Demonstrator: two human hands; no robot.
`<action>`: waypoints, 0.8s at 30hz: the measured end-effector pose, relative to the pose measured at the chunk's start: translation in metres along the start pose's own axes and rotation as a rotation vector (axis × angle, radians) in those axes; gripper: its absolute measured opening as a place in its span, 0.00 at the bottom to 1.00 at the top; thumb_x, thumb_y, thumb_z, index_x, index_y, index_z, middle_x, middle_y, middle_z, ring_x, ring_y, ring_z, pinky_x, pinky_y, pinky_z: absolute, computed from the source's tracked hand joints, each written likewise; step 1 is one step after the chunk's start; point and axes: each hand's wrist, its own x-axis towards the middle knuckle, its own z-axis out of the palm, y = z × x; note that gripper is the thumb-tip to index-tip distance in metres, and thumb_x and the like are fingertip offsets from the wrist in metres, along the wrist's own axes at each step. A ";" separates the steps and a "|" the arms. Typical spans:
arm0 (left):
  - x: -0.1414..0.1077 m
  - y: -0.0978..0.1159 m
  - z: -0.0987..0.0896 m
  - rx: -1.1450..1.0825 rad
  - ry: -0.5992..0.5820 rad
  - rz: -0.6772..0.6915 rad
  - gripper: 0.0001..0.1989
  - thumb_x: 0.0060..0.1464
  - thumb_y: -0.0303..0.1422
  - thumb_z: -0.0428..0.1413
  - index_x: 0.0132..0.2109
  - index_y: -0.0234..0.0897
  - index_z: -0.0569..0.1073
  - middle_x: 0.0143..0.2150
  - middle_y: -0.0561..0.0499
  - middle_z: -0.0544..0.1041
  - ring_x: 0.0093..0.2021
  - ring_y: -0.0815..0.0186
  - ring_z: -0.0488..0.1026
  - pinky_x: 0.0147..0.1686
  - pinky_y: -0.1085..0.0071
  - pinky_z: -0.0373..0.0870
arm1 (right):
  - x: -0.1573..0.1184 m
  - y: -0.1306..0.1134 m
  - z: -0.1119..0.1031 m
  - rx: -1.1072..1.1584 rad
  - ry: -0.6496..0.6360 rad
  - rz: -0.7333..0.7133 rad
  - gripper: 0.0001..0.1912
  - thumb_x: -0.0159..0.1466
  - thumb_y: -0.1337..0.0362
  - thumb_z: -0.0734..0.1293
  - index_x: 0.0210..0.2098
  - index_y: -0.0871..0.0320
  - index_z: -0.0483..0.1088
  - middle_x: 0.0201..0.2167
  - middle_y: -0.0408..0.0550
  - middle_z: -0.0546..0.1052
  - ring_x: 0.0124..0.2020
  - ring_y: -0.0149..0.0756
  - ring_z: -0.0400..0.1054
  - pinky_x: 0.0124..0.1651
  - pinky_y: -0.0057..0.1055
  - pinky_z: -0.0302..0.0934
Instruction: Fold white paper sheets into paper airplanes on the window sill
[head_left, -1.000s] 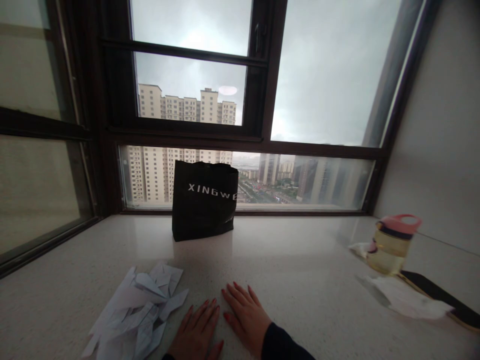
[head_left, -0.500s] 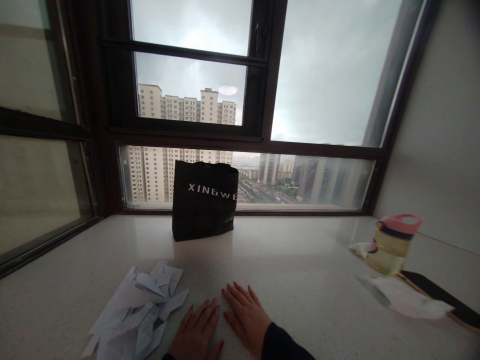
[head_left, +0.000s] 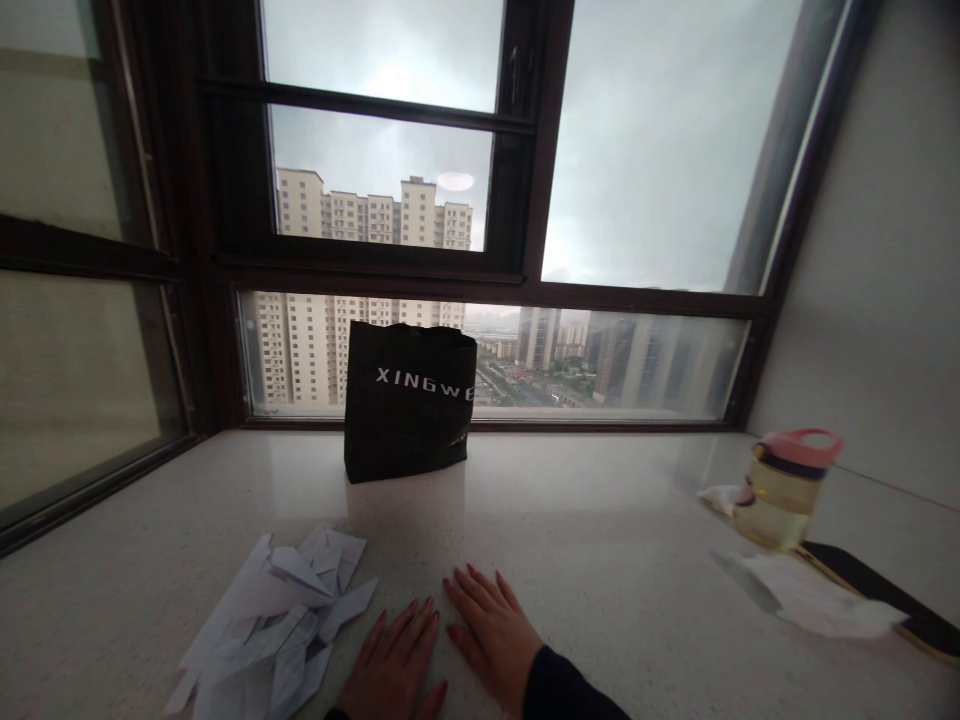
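Below a window (head_left: 667, 150), a white ledge (head_left: 585, 520) is being occupied by a black bag (head_left: 405, 425), folded papers (head_left: 262, 630) at the near left and, just beside them, the left hand (head_left: 395, 655), then the right hand (head_left: 493, 632), both being rested palms-down, fingers slightly spread.

The left hand (head_left: 394, 655) lies flat between folded papers (head_left: 274, 635) and the right hand (head_left: 491, 632).

White capitals (head_left: 430, 383) reading "XINGWE" run across the upper front of a black bag (head_left: 405, 430), sloping slightly downward to the right. The last visible letter, E, meets the bag's right edge. A small pale mark (head_left: 459, 440) lower down is too faint to read.
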 end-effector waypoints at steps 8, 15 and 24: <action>-0.001 0.000 0.003 0.012 -0.022 -0.002 0.27 0.52 0.45 0.40 0.56 0.39 0.51 0.51 0.51 0.65 0.48 0.64 0.62 0.44 0.71 0.57 | -0.001 0.000 0.000 0.003 -0.009 0.000 0.23 0.61 0.54 0.50 0.54 0.53 0.50 0.54 0.47 0.57 0.55 0.43 0.47 0.53 0.48 0.41; -0.002 -0.001 0.004 -0.015 -0.016 -0.002 0.27 0.51 0.45 0.40 0.56 0.38 0.51 0.51 0.50 0.65 0.48 0.64 0.62 0.44 0.71 0.57 | -0.001 -0.001 -0.002 -0.004 -0.014 -0.005 0.23 0.61 0.55 0.49 0.54 0.53 0.50 0.54 0.48 0.57 0.55 0.42 0.47 0.53 0.48 0.42; -0.002 -0.001 0.005 -0.032 -0.035 -0.022 0.26 0.51 0.45 0.40 0.56 0.40 0.53 0.50 0.50 0.66 0.48 0.65 0.62 0.45 0.71 0.57 | -0.001 -0.001 -0.001 -0.006 -0.016 0.005 0.22 0.61 0.55 0.50 0.54 0.53 0.50 0.54 0.47 0.58 0.55 0.42 0.48 0.53 0.47 0.42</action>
